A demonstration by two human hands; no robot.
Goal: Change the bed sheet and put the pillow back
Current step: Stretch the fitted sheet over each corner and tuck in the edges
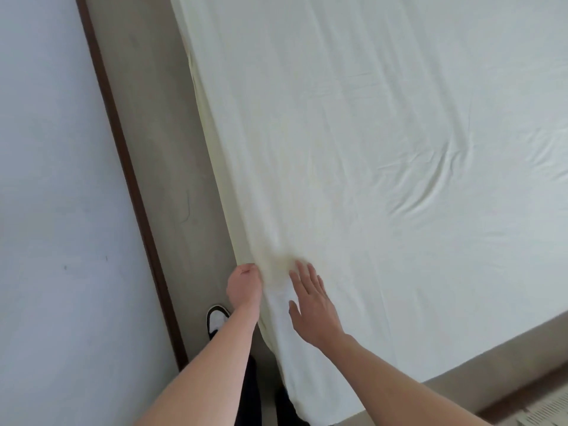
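Nearest, at 6 o'clock: two bare forearms reach in, dark trouser legs and a black-and-white shoe point(216, 319) on the beige floor point(172, 149) between them and the wall. Left hand point(244, 285) is fisted at the sheet's side edge, fingers curled tight and clamped on a bunch of fabric where it drops off the mattress. Right hand point(313, 305) just beside it at 3 o'clock, lying palm-down on top of the sheet, fingers straight and slightly apart, thumb out, gripping nothing. Bed sheet point(368, 149) is pale cream, near white, plain, spread over the bed and filling the view from 6 to 1 o'clock; its left edge hangs down the side. Small puckers radiate from the left hand's grip; a cluster of diagonal creases sits at 3 o'clock, the rest fairly flat. Farther out at 9 to 11 o'clock: dark brown skirting point(123, 167), then white wall point(46, 149). Slatted white item at 5 o'clock corner, can't tell what
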